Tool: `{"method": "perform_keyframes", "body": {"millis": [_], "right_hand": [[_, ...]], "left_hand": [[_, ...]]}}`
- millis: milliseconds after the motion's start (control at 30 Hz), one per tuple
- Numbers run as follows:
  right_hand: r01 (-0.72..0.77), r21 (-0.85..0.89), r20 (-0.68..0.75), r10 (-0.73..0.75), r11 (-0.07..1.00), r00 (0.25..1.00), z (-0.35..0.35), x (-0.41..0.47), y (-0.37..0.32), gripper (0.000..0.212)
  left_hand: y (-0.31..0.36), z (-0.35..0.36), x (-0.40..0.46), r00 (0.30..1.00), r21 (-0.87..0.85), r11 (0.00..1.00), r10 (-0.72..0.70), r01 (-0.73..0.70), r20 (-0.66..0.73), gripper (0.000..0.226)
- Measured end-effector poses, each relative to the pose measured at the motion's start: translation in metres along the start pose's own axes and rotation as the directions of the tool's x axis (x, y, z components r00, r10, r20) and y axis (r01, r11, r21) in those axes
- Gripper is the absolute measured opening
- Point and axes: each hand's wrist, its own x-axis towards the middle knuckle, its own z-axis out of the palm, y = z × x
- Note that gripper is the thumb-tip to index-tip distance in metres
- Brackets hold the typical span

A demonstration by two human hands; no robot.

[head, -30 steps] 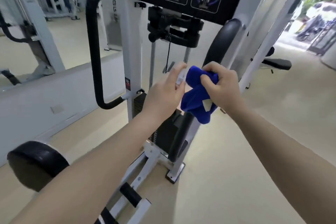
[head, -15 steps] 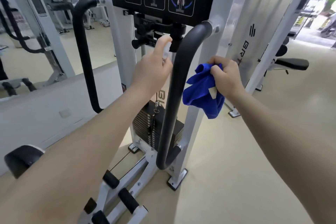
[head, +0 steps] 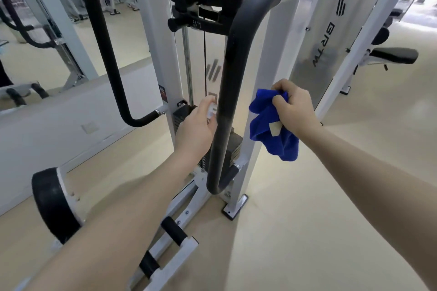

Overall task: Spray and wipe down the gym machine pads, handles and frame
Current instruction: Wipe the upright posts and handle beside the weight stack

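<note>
A white gym machine frame [head: 262, 92] stands before me with two curved black handles. My left hand [head: 196, 130] holds a small clear spray bottle [head: 211, 110] close to the left side of the right black handle [head: 227, 92], about halfway down it. My right hand [head: 293, 107] grips a bunched blue cloth [head: 272, 130] just right of that handle, apart from it. The left black handle [head: 104, 49] curves down beside the frame. A black round pad [head: 53, 203] sits low at the left. The weight stack [head: 234, 146] shows behind the handle.
A white footrest frame with black grips [head: 173, 231] lies low in front. A second white machine with a black bench pad [head: 392, 55] stands at the right. A mirror wall [head: 47, 30] and a low white ledge run along the left. Beige floor spreads to the right.
My view has moved closer and tilted down. The left hand with the bottle has dropped from the handle's upper part to its middle. The right hand with the cloth has stayed beside the handle.
</note>
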Motion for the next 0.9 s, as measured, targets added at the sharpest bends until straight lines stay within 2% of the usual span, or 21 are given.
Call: {"method": "perform_keyframes", "body": {"millis": [67, 100, 167, 233, 300, 367, 433, 467, 567, 600, 633, 700, 733, 767, 800, 900], "right_hand": [[0.118, 0.023, -0.145, -0.113, 0.993, 0.983, 0.005, -0.008, -0.015, 0.014], [0.215, -0.015, -0.232, -0.212, 0.977, 0.949, 0.007, -0.01, -0.026, 0.015], [0.415, -0.186, -0.345, -0.455, 0.89, 0.821, 0.01, -0.004, -0.052, 0.016], [0.53, -0.404, -0.332, -0.659, 0.746, 0.675, 0.017, 0.011, -0.071, 0.016], [0.518, -0.615, -0.281, -0.779, 0.594, 0.56, 0.025, 0.027, -0.081, 0.013], [0.494, -0.743, -0.222, -0.862, 0.452, 0.455, 0.032, 0.031, -0.081, 0.01], [0.525, -0.806, -0.074, -0.926, 0.275, 0.37, 0.035, 0.027, -0.07, 0.011], [0.546, -0.809, 0.0, -0.928, 0.218, 0.372, 0.033, 0.025, -0.066, 0.016], [0.595, -0.797, 0.221, -0.867, 0.104, 0.447, 0.014, 0.035, -0.071, 0.018], [0.573, -0.812, 0.219, -0.854, 0.109, 0.472, 0.003, 0.043, -0.079, 0.014], [0.521, -0.828, 0.123, -0.838, 0.209, 0.532, -0.009, 0.054, -0.09, 0.01], [0.401, -0.765, -0.127, -0.728, 0.504, 0.673, -0.029, 0.073, -0.108, 0.013], [0.369, -0.71, -0.185, -0.665, 0.6, 0.724, -0.034, 0.079, -0.113, 0.017], [0.387, -0.68, -0.177, -0.652, 0.623, 0.738, -0.032, 0.079, -0.112, 0.018], [0.433, -0.686, -0.127, -0.682, 0.585, 0.72, -0.026, 0.074, -0.111, 0.016], [0.629, -0.729, 0.142, -0.84, 0.269, 0.523, -0.004, 0.054, -0.097, 0.018]], "left_hand": [[0.003, -0.001, 0.002, 0.997, -0.127, 0.99, -0.065, 0.061, -0.027, 0.041], [0.006, -0.004, 0.006, 0.996, -0.199, 0.978, -0.078, 0.068, -0.042, 0.048], [0.013, -0.014, 0.017, 0.996, -0.351, 0.934, -0.082, 0.061, -0.045, 0.065], [0.023, -0.025, 0.026, 0.997, -0.456, 0.889, -0.07, 0.054, -0.017, 0.069], [0.031, -0.031, 0.03, 0.999, -0.504, 0.862, -0.05, 0.05, 0.014, 0.061], [0.033, -0.033, 0.03, 1.0, -0.52, 0.854, -0.017, 0.017, 0.005, 0.046], [0.032, -0.03, 0.029, 0.999, -0.522, 0.853, 0.004, -0.025, -0.041, 0.034], [0.03, -0.029, 0.028, 0.998, -0.527, 0.849, 0.0, -0.034, -0.063, 0.031], [0.027, -0.026, 0.026, 0.998, -0.581, 0.814, -0.026, -0.012, -0.058, 0.024], [0.028, -0.027, 0.026, 0.998, -0.589, 0.808, -0.028, -0.007, -0.05, 0.023], [0.029, -0.027, 0.029, 0.999, -0.588, 0.809, -0.021, -0.011, -0.049, 0.021], [0.033, -0.028, 0.035, 0.999, -0.57, 0.821, 0.006, -0.031, -0.045, 0.023], [0.034, -0.028, 0.037, 0.999, -0.569, 0.821, 0.018, -0.042, -0.047, 0.028], [0.035, -0.027, 0.038, 0.999, -0.575, 0.817, 0.02, -0.044, -0.049, 0.031], [0.035, -0.026, 0.04, 0.999, -0.584, 0.811, 0.013, -0.036, -0.044, 0.032], [0.032, -0.023, 0.041, 1.0, -0.606, 0.795, -0.015, -0.001, -0.022, 0.025]]}}
